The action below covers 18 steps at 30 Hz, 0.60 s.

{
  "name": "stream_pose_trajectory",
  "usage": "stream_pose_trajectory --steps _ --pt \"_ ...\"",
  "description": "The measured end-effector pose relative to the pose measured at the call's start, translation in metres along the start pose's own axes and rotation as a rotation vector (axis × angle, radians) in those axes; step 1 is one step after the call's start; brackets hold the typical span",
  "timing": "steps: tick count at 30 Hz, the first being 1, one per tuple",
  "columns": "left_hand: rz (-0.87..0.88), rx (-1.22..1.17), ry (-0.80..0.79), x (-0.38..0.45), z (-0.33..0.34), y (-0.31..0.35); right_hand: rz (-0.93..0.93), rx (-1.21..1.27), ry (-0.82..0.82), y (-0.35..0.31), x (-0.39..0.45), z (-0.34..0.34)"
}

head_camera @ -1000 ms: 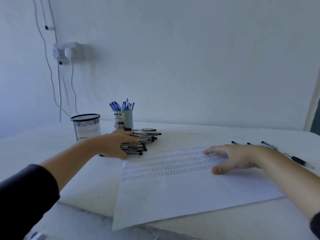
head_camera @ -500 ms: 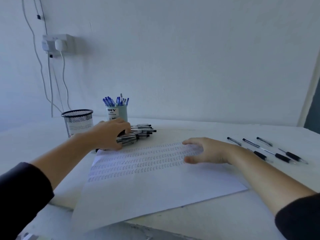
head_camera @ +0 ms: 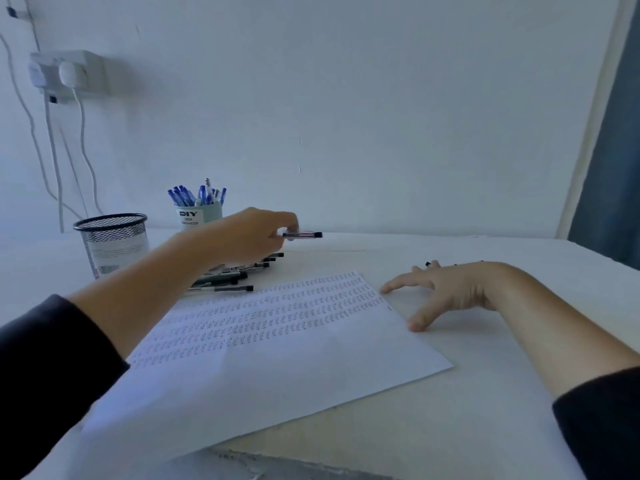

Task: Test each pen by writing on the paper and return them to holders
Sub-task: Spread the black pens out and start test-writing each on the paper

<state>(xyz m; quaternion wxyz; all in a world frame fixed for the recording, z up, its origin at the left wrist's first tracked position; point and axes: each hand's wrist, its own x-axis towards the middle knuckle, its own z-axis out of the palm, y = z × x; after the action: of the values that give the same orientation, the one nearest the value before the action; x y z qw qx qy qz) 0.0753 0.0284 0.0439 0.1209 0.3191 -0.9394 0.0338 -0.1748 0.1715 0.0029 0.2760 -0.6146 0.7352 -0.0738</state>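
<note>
My left hand is raised above a pile of black-capped pens and pinches one black-capped pen level in its fingertips. A white sheet of paper with several rows of small written marks lies in front of me. My right hand hovers with spread fingers at the paper's right edge, holding nothing. A black mesh holder stands at the left. Behind the pile, a pale cup holder carries several blue pens.
The white table ends in a front edge near the bottom of the view. A wall socket with a plug and cables hangs at the upper left. Tips of a few pens show behind my right hand.
My left hand has lifted off the pile with one pen pinched in it. My right hand slid off the paper toward its right edge. The view shifted right.
</note>
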Motion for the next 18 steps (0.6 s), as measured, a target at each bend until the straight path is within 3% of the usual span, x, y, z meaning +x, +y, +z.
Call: stream_pose_trajectory --steps 5,11,18 --pt "-0.033 -0.169 0.132 0.028 0.020 0.043 0.025 0.020 -0.020 -0.003 -0.006 0.000" --pt "-0.088 -0.065 0.276 0.039 0.064 0.073 0.027 0.016 -0.030 -0.005 -0.011 0.000" --pt "0.091 0.086 0.453 0.033 0.077 0.067 0.023 0.058 -0.054 0.002 -0.005 -0.001"
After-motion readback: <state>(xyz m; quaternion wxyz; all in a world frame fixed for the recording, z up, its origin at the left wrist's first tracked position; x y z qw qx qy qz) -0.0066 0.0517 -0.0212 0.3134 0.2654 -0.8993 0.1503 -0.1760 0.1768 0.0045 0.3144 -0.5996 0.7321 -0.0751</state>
